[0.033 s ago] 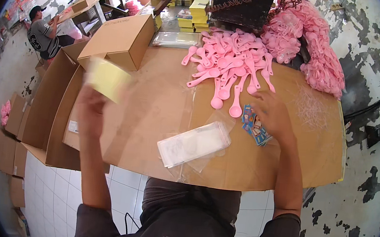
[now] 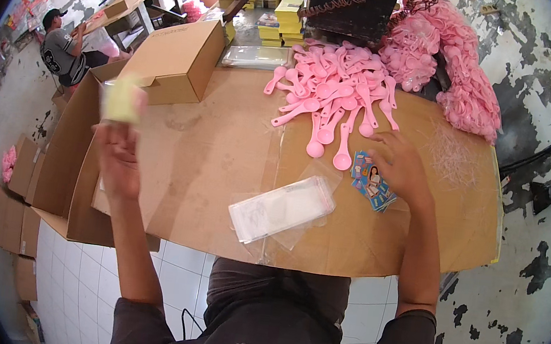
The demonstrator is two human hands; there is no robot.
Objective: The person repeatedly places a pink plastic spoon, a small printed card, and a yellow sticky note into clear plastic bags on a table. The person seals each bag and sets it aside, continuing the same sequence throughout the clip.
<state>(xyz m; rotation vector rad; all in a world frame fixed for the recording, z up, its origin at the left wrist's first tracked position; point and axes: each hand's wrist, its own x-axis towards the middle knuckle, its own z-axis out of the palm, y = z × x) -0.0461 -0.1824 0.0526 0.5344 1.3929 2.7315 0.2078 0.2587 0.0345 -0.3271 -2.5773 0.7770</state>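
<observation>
My left hand [image 2: 119,157] is raised at the table's left end, beside the open cardboard box. At its fingertips is a flat, pale yellow packet [image 2: 122,101], smeared by motion, with a hint of pink along its right side. My right hand [image 2: 399,164] hovers with fingers apart and curved at a small pile of blue printed cards [image 2: 374,187]; nothing shows in its grasp. Just beyond it spreads a heap of pink plastic measuring spoons [image 2: 339,87]. A stack of clear plastic bags [image 2: 283,209] lies slantwise between my two hands.
The open cardboard box [image 2: 63,155] adjoins the left edge of the cardboard-covered table [image 2: 214,144]. A closed carton [image 2: 176,59] stands at its far left corner. Bagged pink spoons [image 2: 469,78] are heaped at the far right, near loose clear strips [image 2: 454,158]. A person [image 2: 65,49] sits far left.
My left hand has moved left with the yellow packet, toward the open box. My right hand has shifted slightly and shows more of the blue cards.
</observation>
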